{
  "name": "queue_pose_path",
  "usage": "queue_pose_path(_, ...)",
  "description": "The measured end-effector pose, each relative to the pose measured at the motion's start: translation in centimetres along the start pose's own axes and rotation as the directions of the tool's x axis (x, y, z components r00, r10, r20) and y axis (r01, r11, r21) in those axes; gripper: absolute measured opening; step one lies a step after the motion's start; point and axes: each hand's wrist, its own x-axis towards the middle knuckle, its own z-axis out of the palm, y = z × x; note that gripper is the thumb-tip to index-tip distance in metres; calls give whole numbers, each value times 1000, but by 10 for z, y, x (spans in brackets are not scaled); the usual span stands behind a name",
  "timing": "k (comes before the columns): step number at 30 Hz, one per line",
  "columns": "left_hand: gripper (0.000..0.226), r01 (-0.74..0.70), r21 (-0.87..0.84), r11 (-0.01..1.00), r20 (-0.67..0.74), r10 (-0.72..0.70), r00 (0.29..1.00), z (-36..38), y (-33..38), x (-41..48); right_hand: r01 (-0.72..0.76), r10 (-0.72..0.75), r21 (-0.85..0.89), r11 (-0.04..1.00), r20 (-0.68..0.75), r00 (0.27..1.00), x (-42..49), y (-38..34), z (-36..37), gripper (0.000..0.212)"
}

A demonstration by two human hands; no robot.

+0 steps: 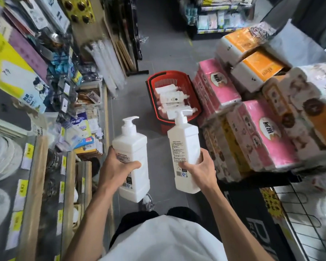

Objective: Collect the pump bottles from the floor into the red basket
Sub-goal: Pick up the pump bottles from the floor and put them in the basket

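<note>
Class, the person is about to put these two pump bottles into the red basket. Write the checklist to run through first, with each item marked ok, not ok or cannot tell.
1. The left hand grips the left pump bottle round its body: ok.
2. The right hand grips the right pump bottle round its body: ok.
3. The red basket stands open side up on the floor ahead: ok.
4. Room left in the basket: white bottles already lie piled inside, so cannot tell.
5. Pump heads locked against leaking: cannot tell.
6. Visible floor between the person and the basket is bare: ok.
</note>
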Motion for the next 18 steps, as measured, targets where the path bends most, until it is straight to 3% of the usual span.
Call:
queue_pose_path(5, 67, -2, -21, 1000, 12, 2, 1000, -12, 11, 43, -24, 25, 45, 999, -21, 999, 26, -28, 15, 75)
queue_pose_path(11, 79, 28, -34, 999, 14, -28, 1000, -20, 28, 99, -52, 53, 32, 998, -26, 998, 79, -52, 36, 73)
queue_pose_path(18, 73, 71, 24, 997, 0, -71, 997, -25, 68, 180, -67, 66, 36, 997, 23, 998, 167, -93, 62, 71)
